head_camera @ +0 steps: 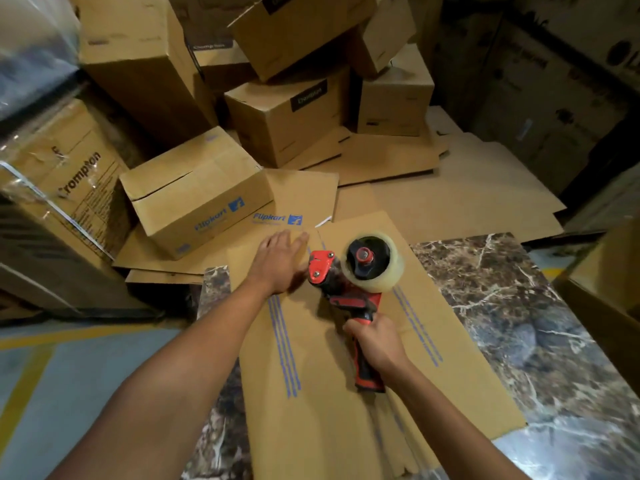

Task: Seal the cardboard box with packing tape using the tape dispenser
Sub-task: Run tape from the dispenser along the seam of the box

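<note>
A brown cardboard box (450, 344) with blue stripes lies on a dark marble table (540, 317), its top flaps closed along a centre seam. My left hand (278, 261) rests flat on the far left flap, fingers spread, pressing down. My right hand (377, 344) grips the handle of a red and black tape dispenser (341, 289) carrying a roll of clear tape (375, 263). The dispenser's head sits on the seam near the box's far end, just right of my left hand.
Flipkart-printed boxes (194, 192) and flattened cardboard sheets (450, 202) lie beyond the table. Stacked Crompton cartons (284, 112) fill the back and left. Another box edge (602, 306) stands at the right. Grey floor with yellow lines (31, 372) is at lower left.
</note>
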`<action>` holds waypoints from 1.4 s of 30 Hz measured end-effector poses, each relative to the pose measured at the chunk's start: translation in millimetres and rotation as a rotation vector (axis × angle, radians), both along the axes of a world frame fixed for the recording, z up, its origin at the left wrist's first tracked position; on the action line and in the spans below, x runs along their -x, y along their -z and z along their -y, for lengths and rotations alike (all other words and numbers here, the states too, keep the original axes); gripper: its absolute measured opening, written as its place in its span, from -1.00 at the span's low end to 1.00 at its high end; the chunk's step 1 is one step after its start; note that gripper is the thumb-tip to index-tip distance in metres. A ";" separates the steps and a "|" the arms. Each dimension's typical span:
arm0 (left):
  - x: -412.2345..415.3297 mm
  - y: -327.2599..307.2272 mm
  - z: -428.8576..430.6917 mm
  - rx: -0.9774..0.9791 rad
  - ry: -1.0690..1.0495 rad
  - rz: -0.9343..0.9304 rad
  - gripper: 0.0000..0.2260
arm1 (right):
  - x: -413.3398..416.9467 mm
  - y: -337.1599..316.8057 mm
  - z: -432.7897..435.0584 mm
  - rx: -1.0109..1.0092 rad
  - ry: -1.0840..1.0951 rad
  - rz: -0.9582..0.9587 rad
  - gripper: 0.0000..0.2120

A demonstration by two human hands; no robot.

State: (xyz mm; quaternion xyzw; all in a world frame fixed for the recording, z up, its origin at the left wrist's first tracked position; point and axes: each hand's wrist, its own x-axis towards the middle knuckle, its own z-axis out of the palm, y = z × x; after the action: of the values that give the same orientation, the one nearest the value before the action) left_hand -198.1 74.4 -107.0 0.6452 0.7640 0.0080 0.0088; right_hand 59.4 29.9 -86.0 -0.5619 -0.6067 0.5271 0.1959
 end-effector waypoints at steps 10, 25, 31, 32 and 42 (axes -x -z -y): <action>-66.8 -13.5 118.7 -0.010 -0.448 0.021 -0.38 | -36.1 -31.9 -4.7 0.104 -0.167 0.011 -0.86; -162.0 -22.5 246.3 -0.366 -0.523 0.145 -0.66 | -42.1 -37.1 44.6 -0.315 -0.508 0.106 -0.62; -148.7 -46.2 221.6 -0.691 -0.874 1.612 -0.85 | -44.0 -43.2 49.4 -0.329 -0.510 0.076 -0.71; -144.6 -52.6 218.1 -0.550 -0.915 1.951 -0.81 | -43.1 -45.1 48.6 -0.336 -0.502 0.069 -0.72; -111.0 -71.3 205.9 -0.292 -1.008 2.461 -0.78 | -32.7 -40.8 41.6 -0.411 -0.597 0.155 -0.60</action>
State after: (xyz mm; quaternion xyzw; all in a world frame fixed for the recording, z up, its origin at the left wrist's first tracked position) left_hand -87.0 -131.5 -35.7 -0.1371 0.4042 0.6635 0.6144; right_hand 92.2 -11.7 -45.2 -0.3473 -0.8502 0.3839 0.0956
